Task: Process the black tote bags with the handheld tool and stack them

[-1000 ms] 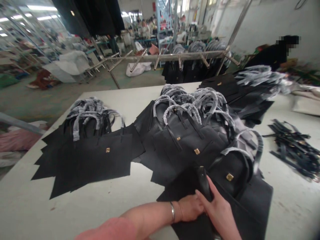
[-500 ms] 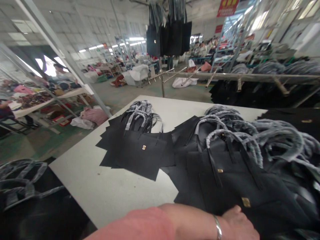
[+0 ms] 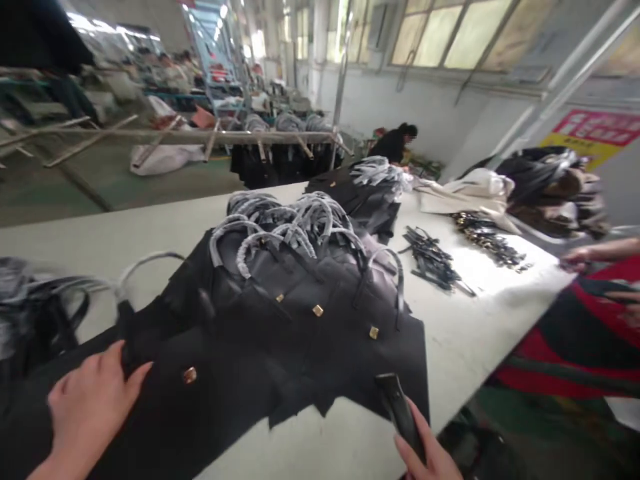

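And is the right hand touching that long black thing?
Touching: the head view shows the right hand with a finger and thumb around the long black thing.

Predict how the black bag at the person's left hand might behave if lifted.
The black bag lies nearly flat, so it is probably light for its size. Its handle holds an arch, suggesting some springy stiffness.

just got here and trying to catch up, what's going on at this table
A person's left hand is on a black bag panel near the foot of its wrapped handle, while the right hand grips a dark tool. More panels with gold-coloured fittings overlap on the white table. Black straps lie beyond, and a co-worker's hand is at the table's right edge.
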Demonstrator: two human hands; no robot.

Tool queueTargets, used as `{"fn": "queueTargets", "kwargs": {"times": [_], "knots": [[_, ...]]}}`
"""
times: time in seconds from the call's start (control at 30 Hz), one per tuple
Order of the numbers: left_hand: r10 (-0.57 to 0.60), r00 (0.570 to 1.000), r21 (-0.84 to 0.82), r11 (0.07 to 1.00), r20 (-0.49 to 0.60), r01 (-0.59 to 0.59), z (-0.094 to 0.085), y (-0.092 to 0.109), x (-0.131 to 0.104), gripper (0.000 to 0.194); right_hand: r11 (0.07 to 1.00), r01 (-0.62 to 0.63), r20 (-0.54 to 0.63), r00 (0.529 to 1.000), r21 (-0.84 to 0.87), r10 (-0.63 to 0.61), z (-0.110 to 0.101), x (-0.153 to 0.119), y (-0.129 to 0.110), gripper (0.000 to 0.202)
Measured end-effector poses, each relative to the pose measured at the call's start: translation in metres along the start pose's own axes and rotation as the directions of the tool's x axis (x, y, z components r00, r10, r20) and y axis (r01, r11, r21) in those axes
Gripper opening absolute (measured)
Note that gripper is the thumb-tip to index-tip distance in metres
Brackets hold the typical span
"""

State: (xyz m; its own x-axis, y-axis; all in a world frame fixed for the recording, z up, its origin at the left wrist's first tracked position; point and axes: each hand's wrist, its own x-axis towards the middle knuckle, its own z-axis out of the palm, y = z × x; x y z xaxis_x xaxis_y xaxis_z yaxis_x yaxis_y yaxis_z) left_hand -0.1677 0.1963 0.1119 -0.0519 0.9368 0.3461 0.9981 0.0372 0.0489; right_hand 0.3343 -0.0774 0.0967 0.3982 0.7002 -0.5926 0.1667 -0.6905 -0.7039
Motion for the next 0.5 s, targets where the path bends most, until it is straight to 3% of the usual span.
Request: {"fn": "queueTargets", "kwargs": {"times": [0.07, 0.1, 0.17, 0.23, 0.3, 0.37, 0.43, 0.5], "knots": [[0.129, 0.991, -0.096, 0.986, -0.044, -0.133, 0.012, 0.028, -0.016, 0.059, 0.994, -0.017, -0.053, 0.998, 0.107, 0.022, 0.001, 0.007, -0.003, 0.096], [0.239, 0.969, -0.207, 0.947, -0.053, -0.245, 0.02, 0.057, -0.028, 0.05, 0.99, -0.009, -0.099, 0.995, 0.143, 0.023, 0.0, 0.013, -0.007, 0.094], [0.444, 0.892, -0.412, 0.799, -0.087, -0.439, 0.035, 0.134, -0.056, 0.035, 0.985, 0.001, -0.168, 0.985, 0.173, 0.028, -0.007, 0.025, -0.015, 0.089], [0.663, 0.742, -0.541, 0.589, -0.103, -0.601, 0.048, 0.22, -0.083, 0.031, 0.985, -0.005, -0.211, 0.977, 0.174, 0.043, -0.02, 0.039, -0.025, 0.085], [0.851, 0.511, -0.606, 0.343, -0.124, -0.718, 0.059, 0.296, -0.101, 0.036, 0.982, -0.004, -0.21, 0.977, 0.189, 0.045, -0.036, 0.053, -0.035, 0.08], [0.935, 0.327, -0.622, 0.176, -0.136, -0.763, 0.069, 0.352, -0.111, 0.046, 0.976, 0.019, -0.185, 0.983, 0.218, 0.022, -0.054, 0.069, -0.044, 0.074], [0.966, 0.238, -0.624, 0.125, -0.102, -0.772, 0.079, 0.384, -0.117, 0.06, 0.97, 0.036, -0.162, 0.987, 0.24, 0.003, -0.069, 0.086, -0.05, 0.068], [0.978, 0.206, -0.619, 0.138, -0.038, -0.773, 0.088, 0.396, -0.124, 0.067, 0.969, 0.035, -0.138, 0.99, 0.247, 0.0, -0.081, 0.102, -0.054, 0.062]]}}
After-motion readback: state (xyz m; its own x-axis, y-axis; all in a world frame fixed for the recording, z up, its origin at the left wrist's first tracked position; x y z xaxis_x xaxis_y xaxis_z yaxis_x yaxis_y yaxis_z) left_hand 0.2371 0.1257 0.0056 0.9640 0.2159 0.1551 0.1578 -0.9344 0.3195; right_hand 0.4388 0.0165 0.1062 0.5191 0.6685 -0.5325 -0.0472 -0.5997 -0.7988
